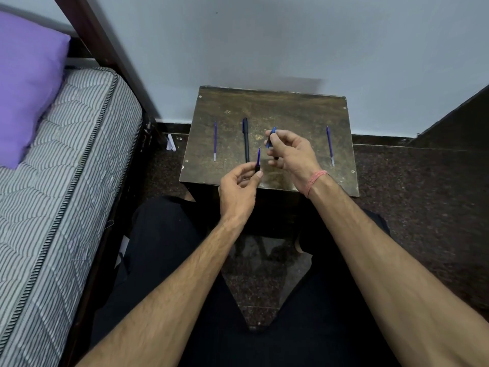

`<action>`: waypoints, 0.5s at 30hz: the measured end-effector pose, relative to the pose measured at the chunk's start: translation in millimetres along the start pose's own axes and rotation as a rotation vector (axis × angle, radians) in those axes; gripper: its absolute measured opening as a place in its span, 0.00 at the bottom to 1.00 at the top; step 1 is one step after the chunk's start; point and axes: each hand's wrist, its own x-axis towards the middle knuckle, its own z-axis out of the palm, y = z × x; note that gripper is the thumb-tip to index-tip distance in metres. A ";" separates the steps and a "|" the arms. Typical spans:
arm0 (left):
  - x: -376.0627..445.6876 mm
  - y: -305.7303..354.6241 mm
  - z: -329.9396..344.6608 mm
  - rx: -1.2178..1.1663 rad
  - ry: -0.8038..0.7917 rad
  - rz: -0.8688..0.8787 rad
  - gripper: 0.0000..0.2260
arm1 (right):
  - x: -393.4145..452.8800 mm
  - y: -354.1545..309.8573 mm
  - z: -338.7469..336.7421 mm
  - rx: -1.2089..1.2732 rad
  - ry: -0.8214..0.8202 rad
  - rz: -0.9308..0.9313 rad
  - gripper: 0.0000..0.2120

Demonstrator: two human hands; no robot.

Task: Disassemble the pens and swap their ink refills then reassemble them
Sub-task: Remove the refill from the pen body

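Above the front of a small dark wooden table (pixel 291 112), my left hand (pixel 239 189) pinches a black end piece with a blue ink refill (pixel 258 157) sticking up from it. My right hand (pixel 291 152) grips a blue pen barrel (pixel 271 135), tilted, its tip pointing up and away. The two pieces are apart, a short gap between them. A black pen (pixel 246 139) lies on the table left of my hands. A loose blue refill (pixel 215 140) lies further left. Another blue refill or thin pen (pixel 330 145) lies near the right edge.
A bed with a striped mattress (pixel 66 181) and a purple pillow (pixel 26 83) stands close on the left. A pale wall (pixel 264 43) runs behind the table. Dark speckled floor (pixel 423 207) surrounds it. My knees sit under the table's front edge.
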 end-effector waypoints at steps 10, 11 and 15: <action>2.2 -4.9 0.8 0.042 -0.023 0.015 0.10 | 0.7 -1.4 1.3 -0.033 -0.024 0.002 0.12; 2.5 -5.4 1.2 0.047 -0.023 0.015 0.10 | 0.3 -2.1 1.5 -0.034 -0.023 0.002 0.12; 4.0 -6.8 1.8 0.049 -0.023 0.005 0.10 | -1.7 -6.9 2.7 -0.040 -0.026 0.007 0.13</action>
